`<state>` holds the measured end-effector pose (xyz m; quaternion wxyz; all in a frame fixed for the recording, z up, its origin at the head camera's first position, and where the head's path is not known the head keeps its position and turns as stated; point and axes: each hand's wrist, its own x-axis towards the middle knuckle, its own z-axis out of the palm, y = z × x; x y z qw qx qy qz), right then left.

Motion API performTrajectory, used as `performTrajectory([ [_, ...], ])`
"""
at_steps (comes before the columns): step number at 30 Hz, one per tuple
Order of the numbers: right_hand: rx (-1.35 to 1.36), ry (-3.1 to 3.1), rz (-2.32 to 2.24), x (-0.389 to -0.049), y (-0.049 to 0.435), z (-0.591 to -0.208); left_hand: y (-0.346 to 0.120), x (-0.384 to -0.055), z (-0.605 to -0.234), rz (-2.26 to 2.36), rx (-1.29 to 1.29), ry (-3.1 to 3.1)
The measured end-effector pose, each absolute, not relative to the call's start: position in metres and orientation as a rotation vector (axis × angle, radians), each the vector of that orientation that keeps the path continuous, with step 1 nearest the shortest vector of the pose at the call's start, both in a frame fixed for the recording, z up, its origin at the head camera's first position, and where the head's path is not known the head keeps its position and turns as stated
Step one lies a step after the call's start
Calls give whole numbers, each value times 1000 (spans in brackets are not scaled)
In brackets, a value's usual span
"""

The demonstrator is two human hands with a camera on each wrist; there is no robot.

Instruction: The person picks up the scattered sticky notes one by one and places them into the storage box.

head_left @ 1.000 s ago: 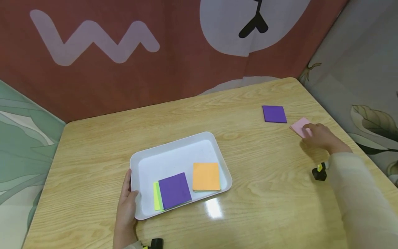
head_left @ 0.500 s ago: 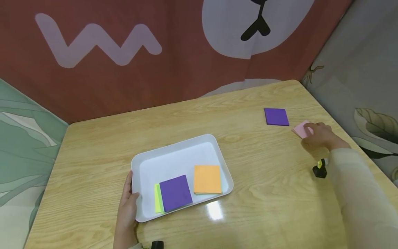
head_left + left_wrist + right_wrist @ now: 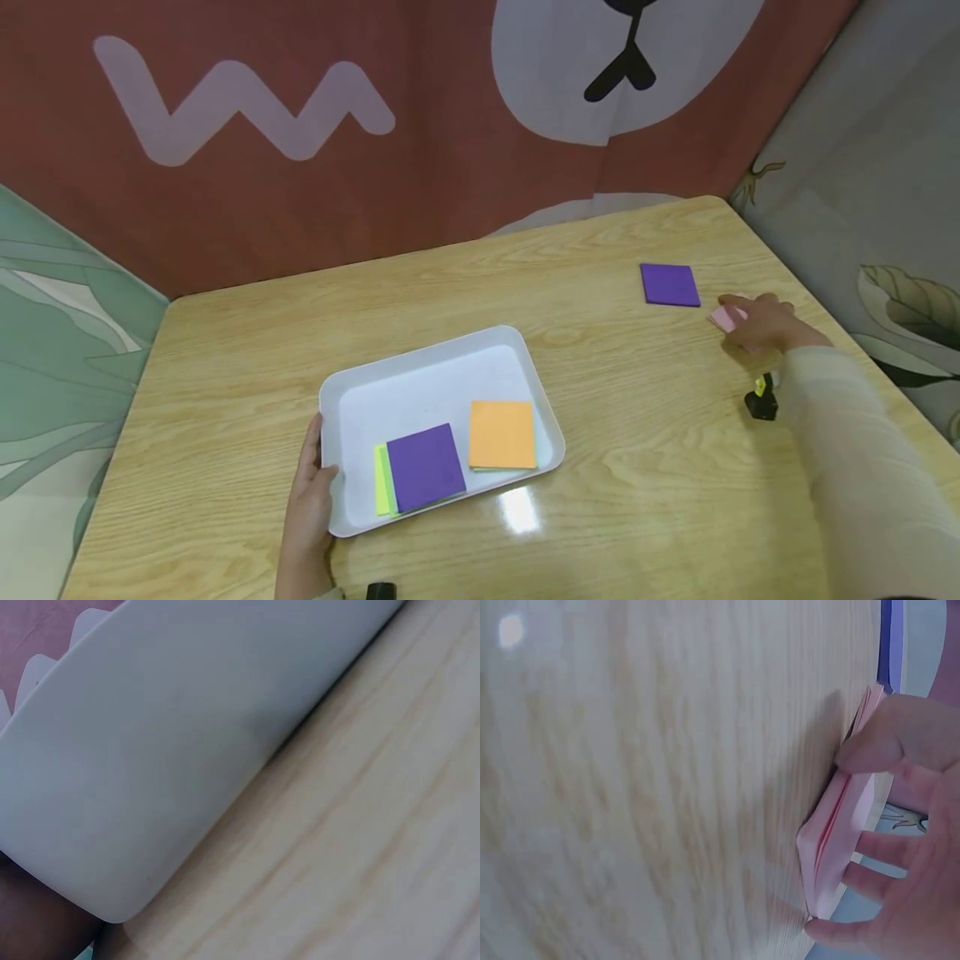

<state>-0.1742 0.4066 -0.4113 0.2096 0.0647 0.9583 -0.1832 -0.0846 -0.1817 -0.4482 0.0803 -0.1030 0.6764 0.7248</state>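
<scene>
At the tray's left end my left hand (image 3: 307, 492) grips the white tray (image 3: 420, 358), with the thumb at the rim and the fingers along the outer wall. In the left wrist view the tray wall (image 3: 172, 735) fills much of the frame, a bit of finger below it. On the right of the table my right hand (image 3: 767, 323) holds a pink stack of paper squares (image 3: 726, 318), partly hidden under it. The right wrist view has the thumb at one edge of the pink stack (image 3: 847, 825) and the fingers spread along its other side.
Inside the tray lie a purple square (image 3: 426, 467) over yellow and green ones, and an orange square (image 3: 502, 435) on others. Another purple stack (image 3: 670, 285) lies beyond the pink one. Printed cloth (image 3: 435, 192) backs the wooden table (image 3: 600, 517).
My right hand has moved slightly left and covers more of the pink stack. The left hand keeps its hold on the tray. The head view has shifted a little.
</scene>
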Motion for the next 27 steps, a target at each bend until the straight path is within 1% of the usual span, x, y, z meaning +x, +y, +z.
performTrajectory([
  [21, 418, 2797, -699, -162, 403, -413, -181, -88, -445, 2086, -393, 2064],
  [27, 406, 2823, -711, -154, 401, -413, -181, -87, -445, 2063, -392, 2078],
])
